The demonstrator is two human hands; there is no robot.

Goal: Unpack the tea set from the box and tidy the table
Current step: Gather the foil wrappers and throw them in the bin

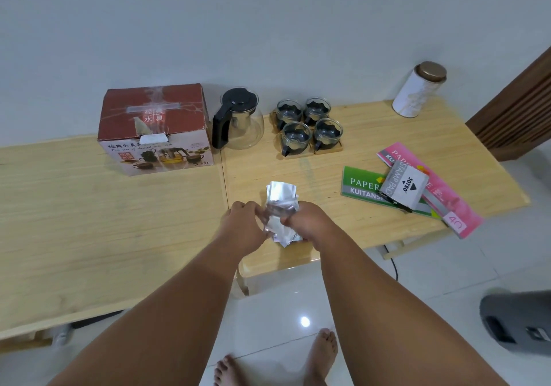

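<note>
- Up close, left hand and right hand, grip clamped on crumpled wrapping.
- Unpacking looks done: teapot, cups out; box, papers await tidying.

box left | teapot beside it | cups right of teapot | canister far right

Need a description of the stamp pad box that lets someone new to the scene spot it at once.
Go to the right end of the light wooden table, where two flat receipt books lie. The stamp pad box rests on top, overlapping the green receipt book and the pink receipt book. Unlike them it is a grey-and-white carton printed JOYKO.
</note>
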